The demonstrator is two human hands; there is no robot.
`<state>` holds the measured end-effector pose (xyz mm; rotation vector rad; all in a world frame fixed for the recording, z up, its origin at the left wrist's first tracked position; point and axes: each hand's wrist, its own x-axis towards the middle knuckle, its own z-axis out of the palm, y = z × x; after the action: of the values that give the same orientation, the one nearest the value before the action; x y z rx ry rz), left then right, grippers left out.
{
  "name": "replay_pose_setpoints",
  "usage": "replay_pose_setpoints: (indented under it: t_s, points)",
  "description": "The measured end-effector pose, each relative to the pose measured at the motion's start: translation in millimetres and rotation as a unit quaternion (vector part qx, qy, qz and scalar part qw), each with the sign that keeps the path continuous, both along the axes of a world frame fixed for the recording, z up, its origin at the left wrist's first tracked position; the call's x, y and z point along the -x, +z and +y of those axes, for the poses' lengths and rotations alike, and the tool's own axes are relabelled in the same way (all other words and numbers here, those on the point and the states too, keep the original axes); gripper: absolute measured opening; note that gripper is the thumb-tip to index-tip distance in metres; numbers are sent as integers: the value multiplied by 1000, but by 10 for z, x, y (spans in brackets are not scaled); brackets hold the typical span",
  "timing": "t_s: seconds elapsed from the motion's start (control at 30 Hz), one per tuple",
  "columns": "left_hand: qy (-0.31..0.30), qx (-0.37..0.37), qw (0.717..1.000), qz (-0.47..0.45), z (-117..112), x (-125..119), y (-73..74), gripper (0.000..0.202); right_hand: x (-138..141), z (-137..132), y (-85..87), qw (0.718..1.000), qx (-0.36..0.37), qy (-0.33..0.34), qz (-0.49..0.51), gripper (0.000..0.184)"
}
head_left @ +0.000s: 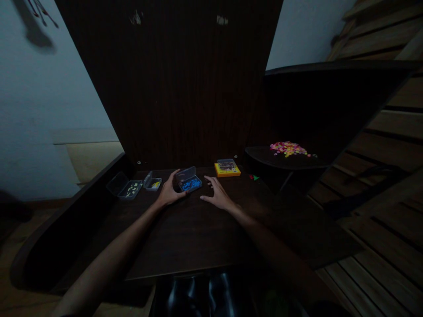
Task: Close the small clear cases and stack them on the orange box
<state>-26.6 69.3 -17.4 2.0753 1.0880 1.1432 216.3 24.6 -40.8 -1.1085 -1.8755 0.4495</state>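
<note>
A clear plastic box (191, 184) with its lid raised holds many small blue pieces. My left hand (169, 190) grips its left side, thumb along the front edge and fingers behind. My right hand (217, 193) is a short way to the right of the box, thumb and fingers apart, with nothing in it. To the left stand two more open clear boxes: a small one (153, 184) with yellow pieces and a larger one (131, 189) with pale pieces.
At the back, a closed clear case (226, 164) lies on a yellow box (228, 171). Small red and green items (254, 177) lie beside it. A corner shelf (264, 159) on the right carries a heap of pink and yellow pieces (288, 149). A raised dark side panel (69, 220) borders the left.
</note>
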Motion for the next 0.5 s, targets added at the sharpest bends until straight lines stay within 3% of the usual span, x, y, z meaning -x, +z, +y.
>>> replay_pose_setpoints:
  t_s: [0.1, 0.23, 0.5]
  points:
    - [-76, 0, 997, 19, -103, 2, 34, 91, 13, -13, -13, 999, 16, 29, 11, 104]
    - [-129, -20, 990, 54, -189, -11, 49, 86, 15, -20, -8, 998, 32, 57, 5, 119]
    - [-125, -28, 988, 82, -273, -36, 73, 86, -22, -65, 53, 994, 37, 84, -56, 106]
